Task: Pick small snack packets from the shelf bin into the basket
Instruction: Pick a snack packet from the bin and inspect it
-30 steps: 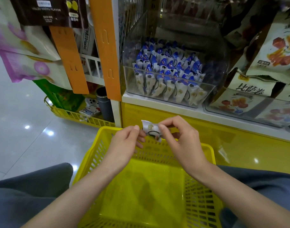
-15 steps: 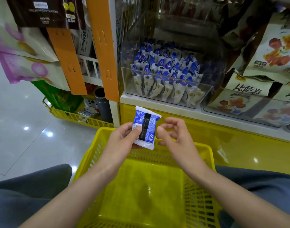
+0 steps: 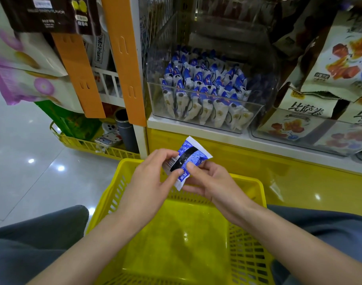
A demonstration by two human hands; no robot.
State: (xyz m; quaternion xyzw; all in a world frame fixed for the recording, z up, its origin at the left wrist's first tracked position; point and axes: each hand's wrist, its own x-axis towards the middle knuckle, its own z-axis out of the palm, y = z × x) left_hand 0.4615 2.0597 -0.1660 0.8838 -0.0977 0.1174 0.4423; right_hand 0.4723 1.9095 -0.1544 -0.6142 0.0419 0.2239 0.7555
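A person's grey trouser legs (image 3: 32, 243) are framing a yellow basket (image 3: 248, 264), which is sitting between the knees with its bare floor showing. Above the basket's far rim both hands are holding one small snack packet (image 3: 191, 156). The left hand (image 3: 149, 182) is pinching its lower left edge between thumb and curled fingers, and the right hand (image 3: 215, 182) is gripping its lower end, thumb pressing on the blue face. The packet is tilting up to the right, with its blue-and-white side, black seam and barcode facing the camera, and it is not touching the basket. Beyond it a white shelf edge (image 3: 258, 140) is carrying a clear bin (image 3: 155, 99) where rows of matching blue-and-white packets (image 3: 204, 89) are standing upright. Larger snack bags (image 3: 340, 58) are leaning just beside the bin on the right, and orange strips (image 3: 122, 58) are hanging to its left
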